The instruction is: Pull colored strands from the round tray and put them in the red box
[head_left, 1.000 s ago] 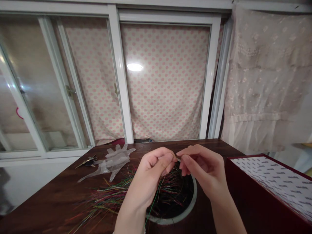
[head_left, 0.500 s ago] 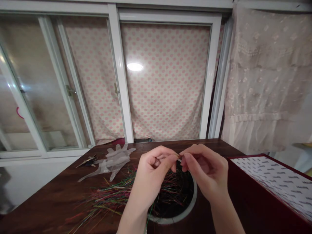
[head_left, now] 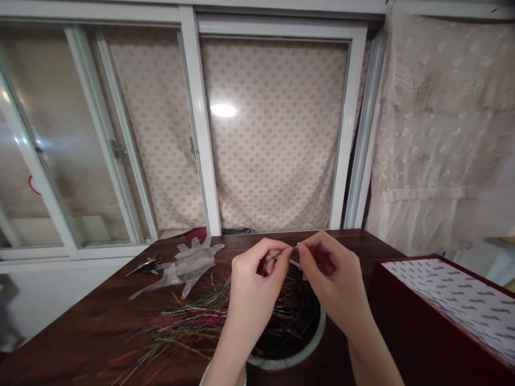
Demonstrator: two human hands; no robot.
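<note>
My left hand is closed in a pinch, and a thin dark strand that looks like wire shows inside its curled fingers. Right beside it, my right hand pinches too, its fingertips almost meeting the left ones. What lies between the right fingertips is too fine to make out clearly. Both hands are held above a round dark container with a grey rim. A loose bundle of thin coloured wires lies across the container's left side and spreads onto the table; my left forearm hides part of it.
A clear plastic glove lies on the dark wooden table at the back left, next to a bunch of keys. An open dark red box with a white patterned lining stands to the right. Behind the table are sliding windows.
My right hand has shifted slightly left and up, and its fingers have turned. The strand inside my left hand shows more plainly. A green wire that hung below my left wrist is no longer visible.
</note>
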